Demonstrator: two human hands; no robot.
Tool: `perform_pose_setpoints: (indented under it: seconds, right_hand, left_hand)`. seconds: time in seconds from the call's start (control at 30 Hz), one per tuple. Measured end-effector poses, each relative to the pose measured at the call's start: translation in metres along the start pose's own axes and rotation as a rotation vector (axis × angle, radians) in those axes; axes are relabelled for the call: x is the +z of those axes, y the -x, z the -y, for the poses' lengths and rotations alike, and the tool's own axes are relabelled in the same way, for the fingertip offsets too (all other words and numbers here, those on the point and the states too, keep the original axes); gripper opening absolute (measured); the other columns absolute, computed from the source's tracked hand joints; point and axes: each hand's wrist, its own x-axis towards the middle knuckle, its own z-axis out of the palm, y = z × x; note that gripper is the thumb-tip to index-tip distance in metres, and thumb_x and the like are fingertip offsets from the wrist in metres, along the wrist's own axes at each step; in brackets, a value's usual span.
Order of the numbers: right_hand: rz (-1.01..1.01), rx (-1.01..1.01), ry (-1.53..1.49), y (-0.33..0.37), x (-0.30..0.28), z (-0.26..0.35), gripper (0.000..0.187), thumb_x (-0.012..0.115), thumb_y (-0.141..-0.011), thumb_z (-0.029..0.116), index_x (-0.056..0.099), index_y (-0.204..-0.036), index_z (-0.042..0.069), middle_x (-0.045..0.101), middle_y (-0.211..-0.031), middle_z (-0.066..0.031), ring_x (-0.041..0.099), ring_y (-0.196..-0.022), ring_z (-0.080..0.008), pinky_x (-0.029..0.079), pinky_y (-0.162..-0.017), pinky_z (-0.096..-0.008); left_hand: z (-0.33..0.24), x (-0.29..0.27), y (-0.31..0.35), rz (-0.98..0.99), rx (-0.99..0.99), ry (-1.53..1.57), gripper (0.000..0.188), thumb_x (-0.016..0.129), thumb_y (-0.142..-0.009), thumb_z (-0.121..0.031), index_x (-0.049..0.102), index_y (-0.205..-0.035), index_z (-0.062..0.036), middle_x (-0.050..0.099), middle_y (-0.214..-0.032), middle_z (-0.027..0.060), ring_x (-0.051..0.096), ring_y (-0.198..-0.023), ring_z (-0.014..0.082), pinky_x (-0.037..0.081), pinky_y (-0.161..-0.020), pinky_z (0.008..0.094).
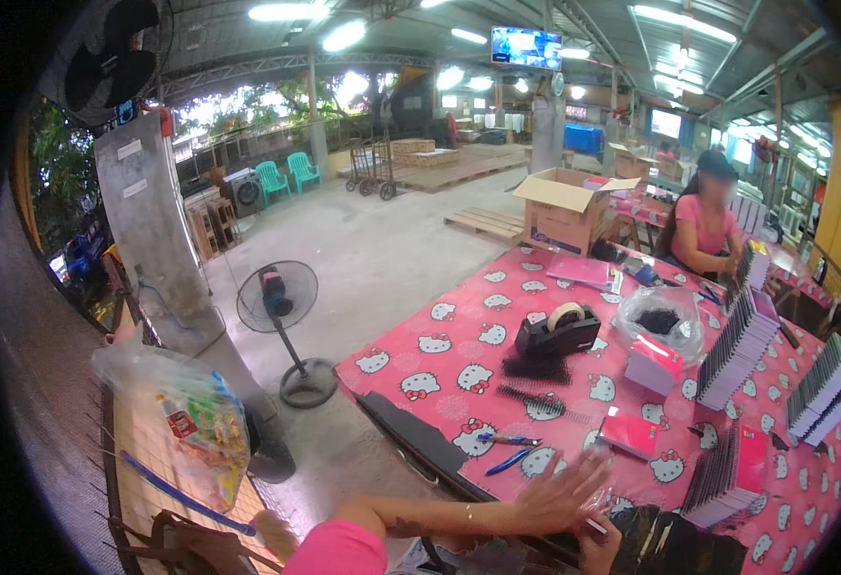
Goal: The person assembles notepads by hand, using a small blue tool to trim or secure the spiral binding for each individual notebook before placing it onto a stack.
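Note:
My left hand stretches over the near edge of the pink cartoon-print tabletop, its fingers extended and close together. Just below it, my right hand is curled, with a small pale-and-dark piece at its thumb that I cannot make out. Shiny clear plastic seems to lie between the hands. Beyond my fingers sits a small pink-covered notebook. Left of it are a blue-handled tool and a slim blue-and-orange tool. Black spiral binding coils lie farther back.
A black tape dispenser, a bag of black coils, stacked spiral notebooks and an open carton occupy the table area. A co-worker sits at the far right. A stand fan and bagged goods are left.

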Motion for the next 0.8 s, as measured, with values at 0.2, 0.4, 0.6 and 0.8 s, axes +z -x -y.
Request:
perform_pose_setpoints:
  seconds: [0.2,0.4,0.6,0.8]
  right_hand:
    - [-0.074,-0.020,-0.241,0.007,0.002,-0.032,0.025,0.066,-0.094,0.012,0.068,-0.110,-0.007,0.069,-0.094,-0.0054,0.061,-0.082,-0.0131,0.051,-0.071,-0.0282]
    - [0.022,0.065,-0.240,0.004,0.002,-0.041,0.031,0.069,-0.090,0.015,0.065,-0.113,-0.006,0.069,-0.101,-0.0083,0.063,-0.079,-0.0148,0.052,-0.066,-0.0297]
    - [-0.012,0.003,-0.197,0.010,-0.003,-0.055,0.036,0.065,-0.096,0.026,0.061,-0.119,-0.002,0.065,-0.106,-0.0070,0.062,-0.092,-0.0179,0.052,-0.077,-0.0300]
    - [-0.073,0.123,-0.416,0.009,0.000,-0.077,0.058,0.068,-0.093,0.029,0.043,-0.137,0.002,0.055,-0.123,-0.0090,0.056,-0.106,-0.0189,0.049,-0.086,-0.0313]
  left_hand:
    - [-0.021,0.032,0.077,0.206,0.225,0.083,0.080,0.046,-0.097,-0.049,0.022,-0.155,-0.0003,0.020,-0.163,0.0185,0.014,-0.153,0.0326,0.013,-0.118,0.0604]
    - [-0.016,0.018,0.009,0.069,0.074,0.026,0.081,0.046,-0.095,-0.052,0.025,-0.154,0.0002,0.022,-0.162,0.0185,0.022,-0.149,0.0339,0.016,-0.116,0.0600]
    - [-0.039,0.041,0.076,0.141,0.125,0.311,0.087,0.044,-0.094,-0.057,0.021,-0.155,0.0008,0.018,-0.163,0.0178,0.012,-0.153,0.0312,0.010,-0.119,0.0592]
    - [-0.040,0.020,0.021,0.040,0.051,0.072,0.082,0.041,-0.097,-0.054,0.018,-0.157,-0.0010,0.017,-0.164,0.0172,0.011,-0.153,0.0316,0.010,-0.117,0.0622]
